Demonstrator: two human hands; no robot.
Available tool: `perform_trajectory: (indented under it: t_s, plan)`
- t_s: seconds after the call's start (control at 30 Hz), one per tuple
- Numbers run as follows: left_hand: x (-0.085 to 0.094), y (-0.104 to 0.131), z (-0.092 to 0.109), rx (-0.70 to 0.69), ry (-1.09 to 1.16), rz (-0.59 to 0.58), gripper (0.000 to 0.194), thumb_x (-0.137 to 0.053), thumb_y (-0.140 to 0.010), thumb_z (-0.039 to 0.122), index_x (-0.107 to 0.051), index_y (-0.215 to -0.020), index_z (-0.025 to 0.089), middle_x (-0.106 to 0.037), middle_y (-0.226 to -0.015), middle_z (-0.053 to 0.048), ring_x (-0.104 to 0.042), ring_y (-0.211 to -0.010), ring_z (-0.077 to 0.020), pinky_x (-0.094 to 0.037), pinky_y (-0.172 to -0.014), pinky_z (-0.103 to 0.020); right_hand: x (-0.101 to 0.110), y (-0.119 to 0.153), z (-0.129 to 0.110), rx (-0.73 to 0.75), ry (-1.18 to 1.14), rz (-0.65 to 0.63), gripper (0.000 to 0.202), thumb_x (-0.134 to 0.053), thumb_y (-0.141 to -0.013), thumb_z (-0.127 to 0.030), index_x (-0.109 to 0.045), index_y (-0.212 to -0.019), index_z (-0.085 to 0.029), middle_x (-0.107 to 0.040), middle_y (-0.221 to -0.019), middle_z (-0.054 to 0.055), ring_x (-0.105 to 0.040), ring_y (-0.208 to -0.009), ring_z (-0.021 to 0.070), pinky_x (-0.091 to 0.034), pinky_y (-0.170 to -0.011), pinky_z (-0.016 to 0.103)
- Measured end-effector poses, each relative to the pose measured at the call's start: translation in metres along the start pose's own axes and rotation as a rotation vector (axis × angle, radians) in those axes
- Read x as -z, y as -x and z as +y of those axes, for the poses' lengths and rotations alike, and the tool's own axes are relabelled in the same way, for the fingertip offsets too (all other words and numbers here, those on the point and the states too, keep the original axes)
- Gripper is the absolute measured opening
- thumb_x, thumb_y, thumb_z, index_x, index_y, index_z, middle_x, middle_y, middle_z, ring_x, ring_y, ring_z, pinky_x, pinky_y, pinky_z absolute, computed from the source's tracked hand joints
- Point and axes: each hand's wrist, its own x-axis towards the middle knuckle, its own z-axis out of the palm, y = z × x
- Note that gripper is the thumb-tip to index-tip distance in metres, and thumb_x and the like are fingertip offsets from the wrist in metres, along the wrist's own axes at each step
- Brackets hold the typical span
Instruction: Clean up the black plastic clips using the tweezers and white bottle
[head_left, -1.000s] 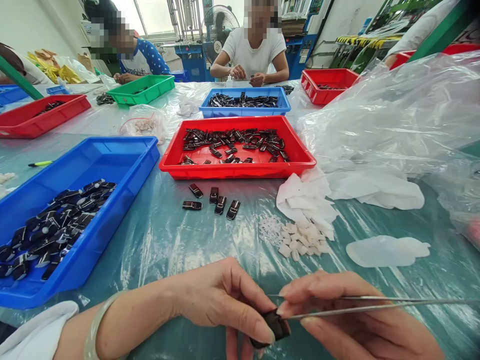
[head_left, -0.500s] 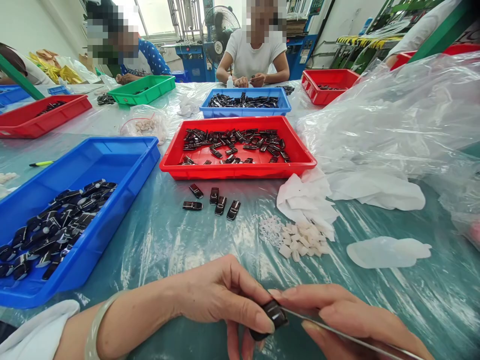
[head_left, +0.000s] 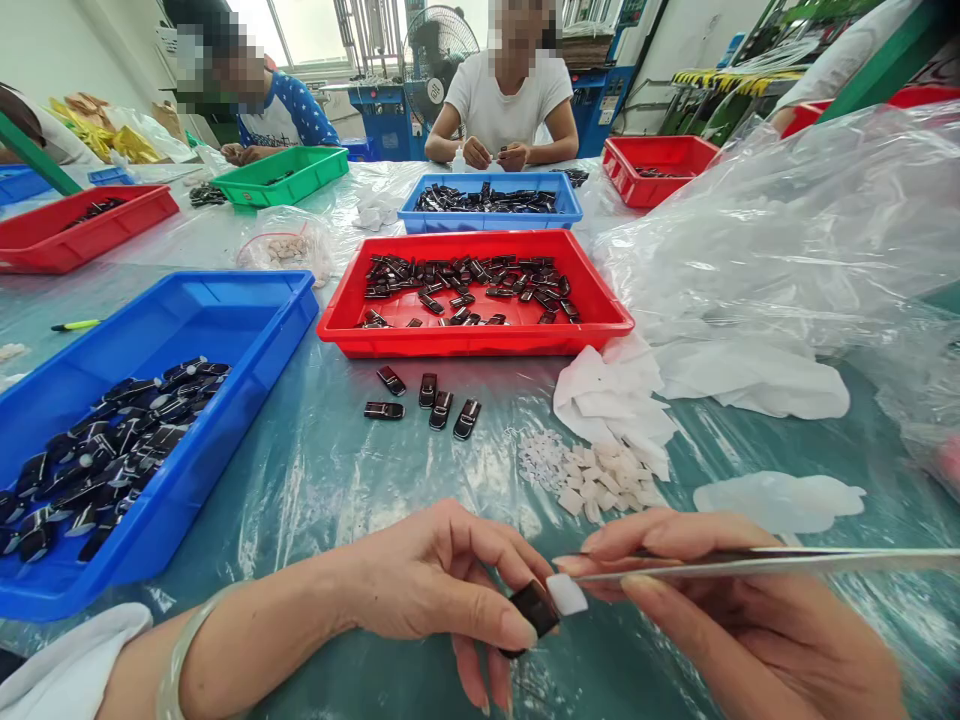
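Green tabletop [head_left: 330, 480], left hand [head_left: 442, 575] pinching black piece [head_left: 535, 606], tweezers [head_left: 795, 564]

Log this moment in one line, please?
left-hand grip: black piece | right-hand grip: tweezers, white pad at tips | ahead: red tray

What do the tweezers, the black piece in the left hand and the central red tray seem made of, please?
Tweezers: likely steel, silvery with a metallic sheen. Black piece: perhaps plastic or coated metal, dark with a faint sheen. Red tray: probably moulded plastic, smooth, evenly coloured and slightly shiny.
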Motion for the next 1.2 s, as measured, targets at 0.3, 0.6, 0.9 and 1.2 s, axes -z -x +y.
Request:
perform_trajectory:
  t_s: [0.3, 0.6, 0.9, 1.2]
  plan:
    - [-0.003, -0.002, -0.004, 0.087, -0.025, 0.078, 0.032, -0.073, -0.067, 0.029, -0.069, -0.092, 0.010, -0.060, -0.068, -0.002, -0.064, -0.054, -0.0115, -0.053, -0.050, -0.019, 0.022, -0.017, -0.003, 0.132, 0.366, -0.223, 0.018, -0.061, -0.078, -0.023, -0.072, -0.090, -0.032, -0.072, -0.089, 0.001, -0.067, -0.088, 0.0189, -0.057, -0.073, 0.023]
    - [0.001, -0.003, -0.010, 0.083, -0.007, 0.093, 0.034, -0.074, -0.064, 0.015, -0.066, -0.096, 0.010, -0.063, -0.062, -0.002, -0.066, -0.060, -0.0127, -0.053, -0.057, -0.018, 0.021, -0.023, 0.008, -0.123, 0.003, -0.051, 0.011, -0.071, -0.070, -0.025, -0.071, -0.081, -0.029, -0.071, -0.074, 0.002, -0.069, -0.067, 0.0165, -0.057, -0.063, 0.021]
    - [0.001, -0.005, -0.014, 0.090, -0.064, 0.100, 0.033, -0.073, -0.062, 0.015, -0.065, -0.094, 0.012, -0.063, -0.069, -0.002, -0.065, -0.059, -0.0121, -0.053, -0.056, -0.019, 0.009, -0.015, 0.002, -0.254, -0.075, -0.062, 0.010, -0.073, -0.069, -0.028, -0.066, -0.075, -0.023, -0.068, -0.067, 0.000, -0.066, -0.061, 0.0130, -0.055, -0.058, 0.018]
    - [-0.004, -0.005, -0.014, 0.083, -0.202, 0.138, 0.030, -0.071, -0.063, 0.020, -0.064, -0.091, 0.012, -0.062, -0.070, -0.003, -0.063, -0.057, -0.0115, -0.046, -0.050, -0.016, 0.006, -0.017, 0.011, -0.334, -0.108, -0.151, 0.010, -0.071, -0.072, -0.027, -0.063, -0.077, -0.023, -0.068, -0.068, -0.002, -0.066, -0.063, 0.0110, -0.054, -0.061, 0.018]
